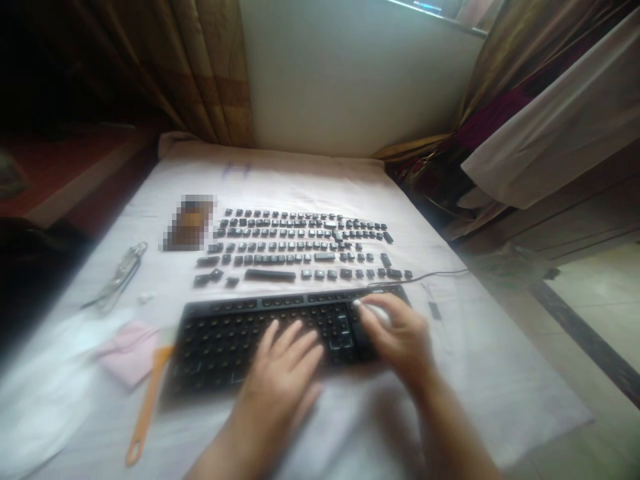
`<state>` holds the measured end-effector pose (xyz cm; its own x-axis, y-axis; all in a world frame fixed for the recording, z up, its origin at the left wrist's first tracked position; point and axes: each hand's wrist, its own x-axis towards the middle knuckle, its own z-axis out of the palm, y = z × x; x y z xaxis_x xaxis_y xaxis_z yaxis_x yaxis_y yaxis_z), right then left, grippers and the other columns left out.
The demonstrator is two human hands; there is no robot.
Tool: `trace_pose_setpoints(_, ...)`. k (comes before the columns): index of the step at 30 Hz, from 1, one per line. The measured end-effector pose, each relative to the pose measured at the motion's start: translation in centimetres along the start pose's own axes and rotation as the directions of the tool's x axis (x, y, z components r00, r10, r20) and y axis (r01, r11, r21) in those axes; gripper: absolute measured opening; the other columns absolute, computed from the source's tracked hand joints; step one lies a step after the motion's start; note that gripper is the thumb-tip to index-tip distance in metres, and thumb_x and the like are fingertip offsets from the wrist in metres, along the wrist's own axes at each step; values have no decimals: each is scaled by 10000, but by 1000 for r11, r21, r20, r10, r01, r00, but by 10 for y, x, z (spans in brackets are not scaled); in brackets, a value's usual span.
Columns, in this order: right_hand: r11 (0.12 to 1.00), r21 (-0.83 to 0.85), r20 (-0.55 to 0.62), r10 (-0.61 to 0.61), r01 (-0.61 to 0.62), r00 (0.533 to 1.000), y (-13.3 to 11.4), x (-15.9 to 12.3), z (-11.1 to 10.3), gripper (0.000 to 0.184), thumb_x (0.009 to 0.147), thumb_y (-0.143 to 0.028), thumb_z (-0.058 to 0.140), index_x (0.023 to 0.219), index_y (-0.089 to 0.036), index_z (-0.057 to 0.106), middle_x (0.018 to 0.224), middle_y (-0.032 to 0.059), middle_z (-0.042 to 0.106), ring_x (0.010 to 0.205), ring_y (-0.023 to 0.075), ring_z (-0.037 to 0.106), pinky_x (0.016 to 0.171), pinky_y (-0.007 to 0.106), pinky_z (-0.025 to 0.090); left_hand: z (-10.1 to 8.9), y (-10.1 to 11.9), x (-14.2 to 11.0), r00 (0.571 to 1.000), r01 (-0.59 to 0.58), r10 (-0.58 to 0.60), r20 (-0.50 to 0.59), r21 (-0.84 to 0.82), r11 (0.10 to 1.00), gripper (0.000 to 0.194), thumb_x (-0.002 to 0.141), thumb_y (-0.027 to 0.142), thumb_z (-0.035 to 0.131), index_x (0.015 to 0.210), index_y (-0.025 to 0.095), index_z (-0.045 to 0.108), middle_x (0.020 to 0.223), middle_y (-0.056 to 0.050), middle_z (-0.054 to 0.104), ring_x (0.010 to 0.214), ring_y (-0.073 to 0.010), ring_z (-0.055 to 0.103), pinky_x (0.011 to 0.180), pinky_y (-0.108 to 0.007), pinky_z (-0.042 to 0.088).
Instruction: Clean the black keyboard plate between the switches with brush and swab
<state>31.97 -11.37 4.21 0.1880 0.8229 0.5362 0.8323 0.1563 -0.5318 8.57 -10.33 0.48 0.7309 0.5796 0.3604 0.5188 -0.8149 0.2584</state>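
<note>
A black keyboard (220, 343) with its keycaps off lies across the middle of the cloth. My left hand (287, 363) rests flat on its lower middle part, fingers spread and holding nothing. Over the keyboard's right end, my right hand (400, 333) is closed around a small white rounded object (377, 313), whose lighter tip points left; its exact kind does not show. Behind the keyboard, the loose black keycaps stand in several rows, with the long spacebar (271, 275) in the nearest row. The keyboard's cable (425, 275) runs off to the right.
An orange-handled tool (143, 420) lies left of the keyboard, beside a folded pink cloth (129, 353) and white sheeting (45, 393). Farther back are a slim metal tool (120, 273) and a blurred-out brown rectangle (190, 223). A small dark piece (434, 311) lies at right.
</note>
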Motion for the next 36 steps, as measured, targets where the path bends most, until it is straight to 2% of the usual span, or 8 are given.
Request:
trace_pose_setpoints(4,987,130,52,83,-90,995,7,14,2,104,831,-265,614,814,-224,708,793,37,766,717,194,724,707,295,576,9,7,0,996,-57,55,-75,-27,998,268,927,208,547,1156,191,686,1223,-59,715,1220,-228,610,1158,-473,383)
trace_pose_setpoints(8,950,252,112,163,-186,980,8,31,7,142,819,-313,628,849,-203,713,808,42,772,725,198,727,705,300,569,16,6,-6,978,-183,187,-97,49,982,294,957,238,524,1205,163,663,1269,-73,693,1222,-220,612,1142,-430,415)
trace_pose_setpoints(13,925,318,145,168,-207,975,2,36,21,169,819,-349,649,837,-189,699,778,39,757,683,183,706,655,277,550,14,4,-13,947,-307,313,-70,90,947,382,983,351,495,1268,135,629,1318,-76,665,1261,-216,580,1142,-392,417)
trace_pose_setpoints(17,943,303,201,79,-138,976,4,25,30,94,809,-265,635,783,-205,702,745,25,749,683,176,702,673,267,546,20,4,-15,937,-320,326,-121,67,945,355,984,315,477,1241,140,651,1315,-58,667,1266,-215,576,1148,-380,409)
trace_pose_setpoints(21,973,232,298,-78,7,951,8,15,35,115,803,-153,602,775,-209,699,749,22,743,676,153,696,675,238,531,32,3,-16,935,-304,305,-182,34,952,334,950,260,511,1226,136,655,1309,-59,670,1288,-201,557,1179,-363,364)
trace_pose_setpoints(25,980,128,334,-190,155,923,7,14,39,127,819,-133,587,772,-201,684,734,22,714,645,135,662,632,215,501,40,2,-20,929,-308,305,-210,17,951,325,925,242,540,1208,136,660,1312,-75,667,1314,-213,536,1187,-376,356)
trace_pose_setpoints(30,967,66,344,-252,245,905,4,14,44,140,839,-134,572,767,-194,676,705,16,682,609,118,627,607,194,472,42,1,-21,930,-303,299,-214,13,953,316,896,219,578,1189,148,673,1327,-52,660,1319,-207,532,1209,-371,318)
trace_pose_setpoints(36,954,-38,365,-263,296,893,3,11,51,161,823,-131,554,729,-201,664,668,5,656,575,111,595,583,184,444,39,4,-18,936,-283,275,-220,-7,959,273,902,203,567,1140,150,691,1306,-45,674,1287,-201,561,1205,-372,325)
